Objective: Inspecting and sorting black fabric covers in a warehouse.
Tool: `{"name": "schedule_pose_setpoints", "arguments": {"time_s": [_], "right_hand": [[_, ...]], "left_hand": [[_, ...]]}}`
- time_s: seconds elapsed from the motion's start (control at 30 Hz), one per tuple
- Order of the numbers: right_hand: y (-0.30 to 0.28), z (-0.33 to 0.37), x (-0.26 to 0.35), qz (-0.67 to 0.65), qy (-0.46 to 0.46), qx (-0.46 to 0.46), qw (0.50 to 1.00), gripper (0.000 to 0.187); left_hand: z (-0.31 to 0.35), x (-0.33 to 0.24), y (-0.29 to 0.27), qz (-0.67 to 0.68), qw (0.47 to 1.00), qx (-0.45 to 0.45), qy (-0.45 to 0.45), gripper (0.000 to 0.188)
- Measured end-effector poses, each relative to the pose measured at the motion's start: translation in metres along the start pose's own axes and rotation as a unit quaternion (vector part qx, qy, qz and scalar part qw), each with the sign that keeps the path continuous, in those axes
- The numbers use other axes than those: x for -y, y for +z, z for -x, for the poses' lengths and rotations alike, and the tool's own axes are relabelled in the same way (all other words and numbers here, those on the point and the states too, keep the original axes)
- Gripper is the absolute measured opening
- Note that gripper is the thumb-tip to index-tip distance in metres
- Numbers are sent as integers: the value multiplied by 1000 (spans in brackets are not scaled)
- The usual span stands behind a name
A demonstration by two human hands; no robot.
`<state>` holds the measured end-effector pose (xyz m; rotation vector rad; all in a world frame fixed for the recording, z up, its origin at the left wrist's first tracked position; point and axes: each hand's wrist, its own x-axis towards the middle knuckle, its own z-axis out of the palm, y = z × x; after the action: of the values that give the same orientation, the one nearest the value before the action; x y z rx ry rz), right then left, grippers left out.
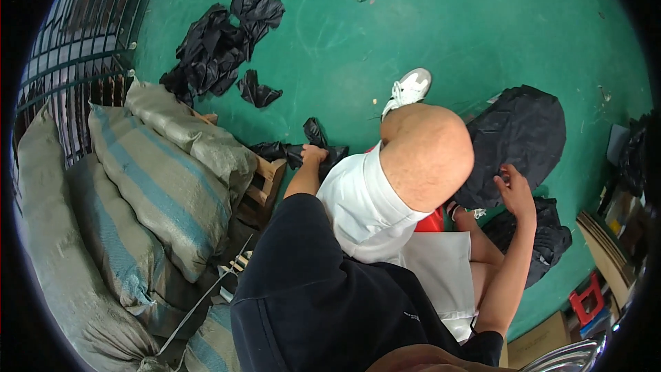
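Green floor, sacks piled at L of frame. Big black bag lies R of ctr, most of it above the fingers of the R hand, the nearer one; long axis lower L to upper R. R forearm slants up, fingers half-curled at bag; can't tell if gripping. L hand, near ctr, looks clenched on black plastic.
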<state>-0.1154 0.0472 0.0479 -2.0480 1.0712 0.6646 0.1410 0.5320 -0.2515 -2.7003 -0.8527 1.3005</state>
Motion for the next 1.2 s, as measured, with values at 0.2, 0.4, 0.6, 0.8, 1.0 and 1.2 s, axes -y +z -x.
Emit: {"name": "schedule_pose_setpoints", "arguments": {"time_s": [0.2,0.4,0.6,0.8,1.0,1.2], "right_hand": [[17,-10,19,6,-59,20,998,35],[17,-14,19,3,-54,20,998,35],[14,-10,10,28,-37,12,999,36],[2,-5,28,3,-64,-19,998,38],[-15,7,25,-17,-102,-96,990,37],[-39,8,18,-128,-220,-193,948,52]], "left_hand": [[-22,26,-41,-101,990,87,43,66],[-20,22,-42,-87,990,-10,108,58],[-13,-28,-52,44,970,-109,211,42],[51,-132,-115,263,851,-166,423,39],[218,-244,-197,332,727,-123,588,40],[461,-282,-213,347,574,64,739,35]]}}
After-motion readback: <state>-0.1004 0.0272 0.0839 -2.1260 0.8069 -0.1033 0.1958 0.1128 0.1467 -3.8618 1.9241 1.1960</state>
